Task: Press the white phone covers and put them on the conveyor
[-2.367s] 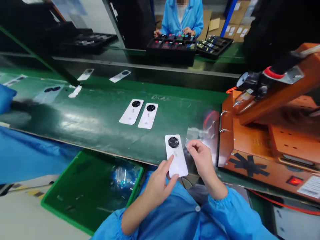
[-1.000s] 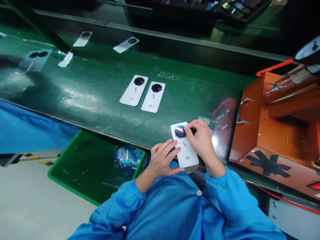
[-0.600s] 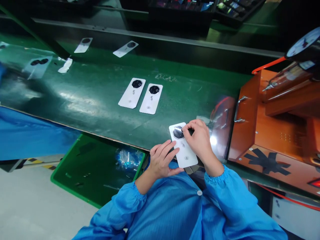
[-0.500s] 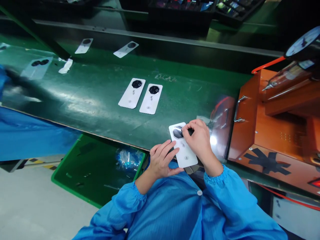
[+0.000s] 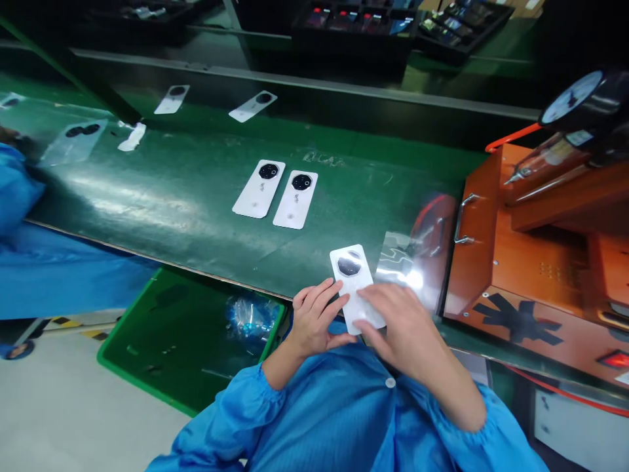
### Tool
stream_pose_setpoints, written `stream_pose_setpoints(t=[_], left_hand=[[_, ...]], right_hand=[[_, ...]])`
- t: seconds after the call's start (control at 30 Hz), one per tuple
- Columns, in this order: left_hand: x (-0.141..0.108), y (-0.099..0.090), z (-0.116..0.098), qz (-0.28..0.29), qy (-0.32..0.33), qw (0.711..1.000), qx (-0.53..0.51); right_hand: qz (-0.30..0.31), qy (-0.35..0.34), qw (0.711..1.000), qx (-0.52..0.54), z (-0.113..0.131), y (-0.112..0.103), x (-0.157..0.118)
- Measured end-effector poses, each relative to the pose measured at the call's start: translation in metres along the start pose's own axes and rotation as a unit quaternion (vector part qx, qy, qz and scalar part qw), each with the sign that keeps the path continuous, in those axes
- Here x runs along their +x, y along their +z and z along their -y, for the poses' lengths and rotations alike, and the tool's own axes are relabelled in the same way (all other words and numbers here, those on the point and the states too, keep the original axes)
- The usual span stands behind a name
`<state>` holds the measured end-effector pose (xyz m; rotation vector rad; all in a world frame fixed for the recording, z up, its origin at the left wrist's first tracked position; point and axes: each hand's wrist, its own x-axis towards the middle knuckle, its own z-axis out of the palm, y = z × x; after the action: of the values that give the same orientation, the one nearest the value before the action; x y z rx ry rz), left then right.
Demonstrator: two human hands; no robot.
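Observation:
A white phone back cover (image 5: 352, 283) with a dark, eight-sided camera window lies tilted near the bench's front edge. My left hand (image 5: 314, 318) grips it from the left, fingers on its side and thumb at the lower end. Over its lower right part reaches my right hand (image 5: 410, 328), slightly blurred, thumb and fingers apart at the surface; whether they press on it is unclear. Further back lie two similar covers side by side, a left one (image 5: 258, 191) and a right one (image 5: 295, 202). A clear film sheet (image 5: 393, 255) lies to the right.
On the right stands an orange machine (image 5: 528, 262) with a handle and a gauge (image 5: 572, 98). Below the bench edge is a green bin (image 5: 147, 354) holding plastic scraps. More covers (image 5: 253, 107) lie at the back. A co-worker's blue sleeve (image 5: 17, 190) shows at left.
My right hand has moved from the camera window down to the cover's lower right part, its pinch now opened. My left hand keeps its grip. The view has shifted slightly.

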<state>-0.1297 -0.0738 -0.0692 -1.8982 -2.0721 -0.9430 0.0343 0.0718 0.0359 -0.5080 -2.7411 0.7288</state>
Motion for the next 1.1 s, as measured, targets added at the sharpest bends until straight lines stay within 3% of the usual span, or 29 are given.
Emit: stream_pose_setpoints(t=[0.07,0.13,0.3,0.4,0.5,0.63,0.73,0.83,0.9,0.97,1.1], left_hand=[[0.001,-0.004,0.002,0.000,0.001,1.000,-0.018],[0.002,-0.010,0.003,-0.008,0.001,0.999,-0.042],[0.008,-0.025,0.002,-0.007,0.018,0.995,-0.102],[0.023,-0.032,0.003,-0.034,-0.009,0.983,-0.181],[0.054,-0.038,-0.006,-0.048,-0.093,0.952,-0.287],[0.122,-0.038,-0.046,0.066,-0.171,0.903,-0.388],[0.177,-0.022,-0.092,0.200,-0.123,0.857,-0.459],[0.216,0.000,-0.138,0.310,-0.100,0.787,-0.524],[0.229,0.013,-0.163,0.350,-0.115,0.753,-0.545],[0.234,0.022,-0.180,0.378,-0.116,0.738,-0.547],[0.232,0.028,-0.189,0.408,-0.091,0.751,-0.511]], right_hand=[[0.042,-0.024,0.999,-0.010,0.007,0.000,-0.017],[0.027,-0.041,0.998,-0.044,0.014,0.006,-0.028],[-0.121,-0.093,0.977,-0.147,0.024,0.019,-0.033],[-0.216,-0.102,0.954,-0.183,0.020,0.001,-0.040],[-0.274,-0.110,0.935,-0.197,0.016,-0.025,-0.072],[-0.326,-0.067,0.915,-0.229,0.011,-0.042,-0.148],[-0.373,0.036,0.892,-0.253,0.007,-0.044,-0.206],[-0.473,0.104,0.831,-0.274,0.005,-0.049,-0.247],[-0.526,0.117,0.788,-0.298,0.004,-0.055,-0.263],[-0.551,0.120,0.761,-0.322,0.002,-0.061,-0.273],[-0.554,0.124,0.743,-0.354,-0.006,-0.067,-0.281]])
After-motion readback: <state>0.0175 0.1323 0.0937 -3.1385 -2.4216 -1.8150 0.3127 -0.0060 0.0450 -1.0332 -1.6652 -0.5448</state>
